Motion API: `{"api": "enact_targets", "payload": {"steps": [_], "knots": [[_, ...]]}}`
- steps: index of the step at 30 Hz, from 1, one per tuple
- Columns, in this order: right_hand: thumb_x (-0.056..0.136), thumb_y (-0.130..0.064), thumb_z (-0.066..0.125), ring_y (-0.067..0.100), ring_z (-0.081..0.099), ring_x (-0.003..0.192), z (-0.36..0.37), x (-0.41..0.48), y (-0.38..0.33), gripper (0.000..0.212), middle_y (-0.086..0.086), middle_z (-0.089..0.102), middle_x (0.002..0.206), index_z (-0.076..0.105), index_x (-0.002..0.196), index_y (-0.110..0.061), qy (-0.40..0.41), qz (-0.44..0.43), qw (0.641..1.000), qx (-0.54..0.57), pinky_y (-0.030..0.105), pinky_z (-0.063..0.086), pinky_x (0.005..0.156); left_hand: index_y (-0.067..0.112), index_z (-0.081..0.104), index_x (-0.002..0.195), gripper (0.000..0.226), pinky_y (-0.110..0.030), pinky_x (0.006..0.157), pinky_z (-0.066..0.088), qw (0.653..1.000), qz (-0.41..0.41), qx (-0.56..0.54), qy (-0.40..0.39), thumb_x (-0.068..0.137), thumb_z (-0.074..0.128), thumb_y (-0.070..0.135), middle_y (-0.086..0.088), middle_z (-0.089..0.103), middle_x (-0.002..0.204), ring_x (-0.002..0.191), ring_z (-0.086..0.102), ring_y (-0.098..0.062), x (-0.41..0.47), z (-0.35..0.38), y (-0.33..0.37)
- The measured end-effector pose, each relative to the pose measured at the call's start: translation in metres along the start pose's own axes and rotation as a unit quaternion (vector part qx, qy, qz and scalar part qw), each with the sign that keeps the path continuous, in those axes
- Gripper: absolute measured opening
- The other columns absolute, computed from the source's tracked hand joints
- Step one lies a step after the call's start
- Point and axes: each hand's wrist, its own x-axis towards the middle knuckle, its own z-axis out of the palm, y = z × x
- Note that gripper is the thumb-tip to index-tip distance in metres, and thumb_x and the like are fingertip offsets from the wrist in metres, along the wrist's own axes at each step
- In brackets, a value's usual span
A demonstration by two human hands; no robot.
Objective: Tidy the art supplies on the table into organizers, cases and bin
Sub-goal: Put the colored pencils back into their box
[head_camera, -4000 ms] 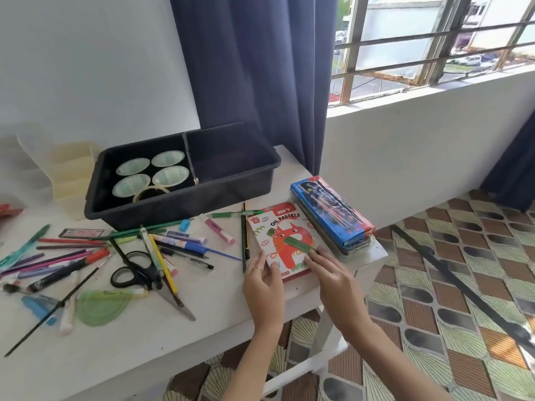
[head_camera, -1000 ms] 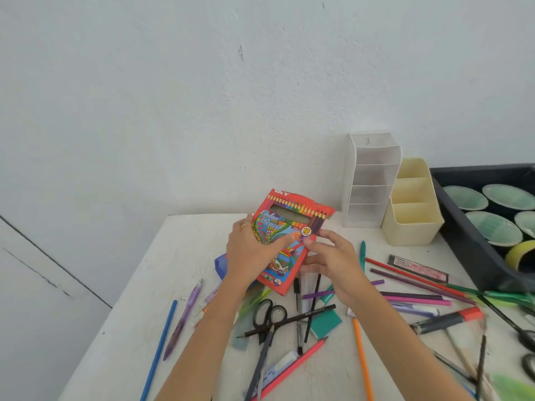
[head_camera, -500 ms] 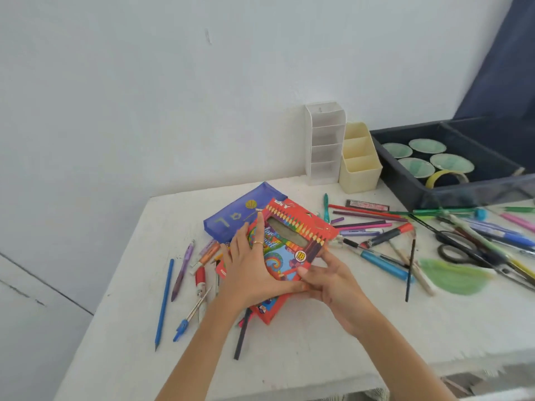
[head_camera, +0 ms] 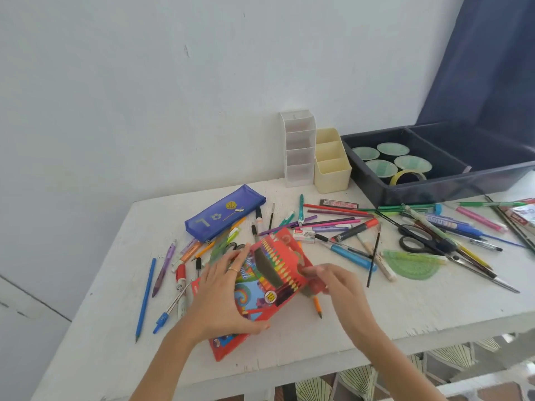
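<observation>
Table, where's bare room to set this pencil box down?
Bare strip along the front edge of the table, below the green protractor, right of the right hand. Another at the left rear corner, between wall and blue pencil case. Crowded from the case across to the dark bin.

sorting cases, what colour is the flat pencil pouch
The flat zippered pencil pouch is blue; head view.

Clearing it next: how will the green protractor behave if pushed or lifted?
The green protractor looks thin and translucent, so probably light. It lies flat on the table, so it should slide, not roll.
</observation>
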Motion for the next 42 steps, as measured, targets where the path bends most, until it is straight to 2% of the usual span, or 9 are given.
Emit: {"api": "enact_targets", "payload": {"steps": [4, 7, 12, 18, 22, 27, 29, 36, 42], "knots": [[0.089, 0.001, 0.051, 0.007, 0.058, 0.078, -0.012, 0.006, 0.020, 0.027, -0.007, 0.067, 0.084, 0.067, 0.081, -0.020, 0.099, 0.011, 0.992, -0.078, 0.009, 0.043, 0.063, 0.054, 0.002, 0.140, 0.123, -0.039, 0.113, 0.027, 1.000, 0.009, -0.002, 0.000, 0.041, 0.072, 0.075, 0.025, 0.013, 0.141, 0.131, 0.020, -0.003, -0.012, -0.018, -0.019], [0.089, -0.008, 0.055, 0.012, 0.057, 0.075, -0.015, 0.023, 0.031, 0.015, -0.004, 0.063, 0.084, 0.066, 0.090, -0.018, 0.048, 0.046, 0.983, -0.170, 0.012, 0.040, 0.060, 0.056, 0.002, 0.138, 0.122, -0.038, 0.114, 0.025, 1.000, -0.001, 0.013, -0.022, 0.039, 0.071, 0.078, 0.027, 0.011, 0.142, 0.133, 0.019, 0.000, -0.021, -0.031, -0.028], [0.085, -0.036, 0.065, 0.005, 0.056, 0.064, 0.003, 0.033, 0.038, 0.023, -0.002, 0.061, 0.094, 0.058, 0.103, -0.023, -0.003, 0.060, 0.944, -0.324, 0.017, 0.042, 0.055, 0.058, 0.004, 0.136, 0.119, -0.004, 0.094, 0.029, 0.997, -0.010, -0.029, -0.074, 0.045, 0.080, 0.067, 0.038, 0.004, 0.135, 0.122, 0.012, 0.022, -0.034, -0.034, -0.034], [0.081, -0.018, 0.068, 0.009, 0.056, 0.061, -0.006, 0.030, 0.040, 0.007, -0.006, 0.059, 0.070, 0.067, 0.088, -0.018, 0.011, 0.031, 0.964, -0.265, 0.019, 0.044, 0.052, 0.055, 0.008, 0.139, 0.118, 0.002, 0.089, 0.021, 0.996, -0.014, -0.034, -0.082, 0.047, 0.082, 0.064, 0.035, 0.005, 0.140, 0.123, 0.013, 0.021, -0.038, -0.025, -0.045], [0.081, -0.016, 0.070, 0.009, 0.058, 0.066, -0.025, 0.032, 0.032, 0.008, -0.007, 0.066, 0.076, 0.071, 0.081, -0.025, -0.026, 0.016, 0.976, -0.216, 0.013, 0.041, 0.055, 0.052, 0.007, 0.140, 0.121, -0.014, 0.107, 0.018, 0.995, -0.032, -0.032, -0.085, 0.045, 0.079, 0.068, 0.028, 0.004, 0.145, 0.130, 0.015, 0.006, -0.040, -0.025, -0.048], [0.083, -0.019, 0.069, 0.002, 0.055, 0.079, -0.045, 0.039, 0.021, 0.011, -0.012, 0.066, 0.088, 0.071, 0.086, -0.029, -0.112, -0.031, 0.947, -0.299, 0.012, 0.038, 0.063, 0.054, 0.005, 0.140, 0.121, -0.008, 0.100, 0.026, 0.994, -0.042, -0.033, -0.091, 0.047, 0.080, 0.066, 0.028, 0.003, 0.146, 0.133, 0.016, 0.001, -0.039, -0.025, -0.052], [0.084, -0.021, 0.068, 0.001, 0.053, 0.084, -0.039, 0.043, 0.019, 0.011, -0.014, 0.063, 0.091, 0.070, 0.088, -0.031, -0.124, -0.069, 0.935, -0.326, 0.011, 0.039, 0.070, 0.058, 0.003, 0.138, 0.121, -0.027, 0.111, 0.031, 0.993, -0.032, -0.039, -0.108, 0.045, 0.079, 0.070, 0.031, 0.001, 0.145, 0.138, 0.012, -0.005, -0.036, -0.021, -0.050], [0.086, -0.033, 0.065, 0.006, 0.046, 0.089, 0.010, 0.057, 0.025, 0.007, -0.016, 0.058, 0.086, 0.068, 0.091, -0.034, -0.134, -0.191, 0.900, -0.367, 0.029, 0.040, 0.084, 0.065, -0.006, 0.133, 0.115, -0.041, 0.119, 0.008, 0.981, 0.016, -0.010, -0.195, 0.054, 0.078, 0.064, 0.037, -0.008, 0.140, 0.139, -0.001, -0.004, -0.028, -0.003, -0.027], [0.081, -0.036, 0.070, 0.004, 0.048, 0.089, 0.027, 0.061, 0.042, 0.015, -0.012, 0.050, 0.090, 0.061, 0.085, -0.025, -0.091, -0.171, 0.917, -0.348, 0.018, 0.045, 0.075, 0.062, -0.012, 0.135, 0.118, -0.047, 0.116, -0.010, 0.981, 0.020, 0.033, -0.190, 0.056, 0.075, 0.068, 0.028, -0.020, 0.147, 0.140, -0.023, -0.007, -0.031, 0.011, -0.023]]}}
